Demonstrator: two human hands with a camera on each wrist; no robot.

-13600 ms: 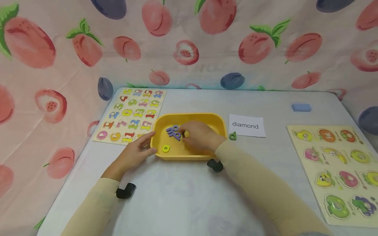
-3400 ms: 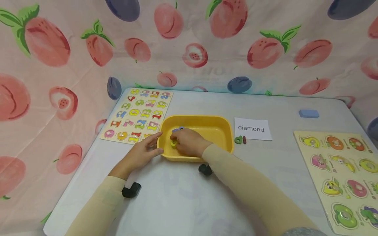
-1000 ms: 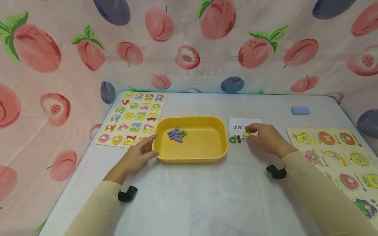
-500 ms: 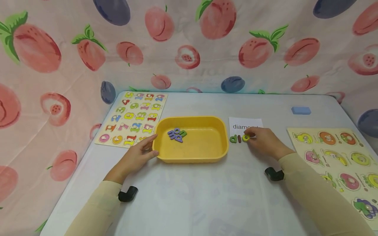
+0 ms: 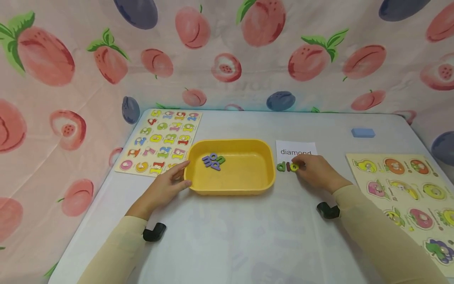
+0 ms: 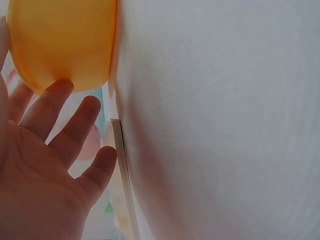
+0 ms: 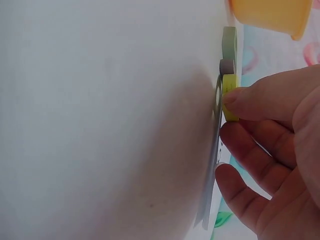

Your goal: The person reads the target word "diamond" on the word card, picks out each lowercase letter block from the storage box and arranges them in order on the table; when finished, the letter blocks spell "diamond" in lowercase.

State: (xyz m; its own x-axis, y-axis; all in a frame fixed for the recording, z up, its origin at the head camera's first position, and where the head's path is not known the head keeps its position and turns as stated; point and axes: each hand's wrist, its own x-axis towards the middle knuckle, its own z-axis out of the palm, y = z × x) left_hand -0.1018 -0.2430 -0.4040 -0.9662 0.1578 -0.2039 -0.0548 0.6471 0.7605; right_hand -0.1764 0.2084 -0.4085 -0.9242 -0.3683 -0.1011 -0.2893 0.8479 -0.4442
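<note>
My right hand [image 5: 317,170] pinches a yellow letter "a" [image 5: 294,168] at the table, and in the right wrist view the thumb presses on the yellow letter's [image 7: 229,102] side. To its left stand a green letter "d" [image 5: 280,167] and a dark red bar-shaped letter [image 5: 288,167], in one row under the "diamond" word card [image 5: 289,146]. My left hand [image 5: 164,190] touches the left end of the yellow tray [image 5: 244,175], its fingers spread and nearly straight in the left wrist view. Inside the tray lie purple letters [image 5: 214,166] and a green letter [image 5: 220,159], grouped at the left.
A wooden number puzzle board [image 5: 136,170] lies behind the left hand, beside the tray. At right is a fruit puzzle board [image 5: 386,185], partly under the right sleeve. A blue block [image 5: 363,133] sits at the back right. Fruit-printed cloth [image 5: 248,90] hangs behind the table.
The right hand has brought the yellow letter from the tray to the row, then slid it left against the dark red letter. That red letter joined the green one earlier. The left hand stays at the tray.
</note>
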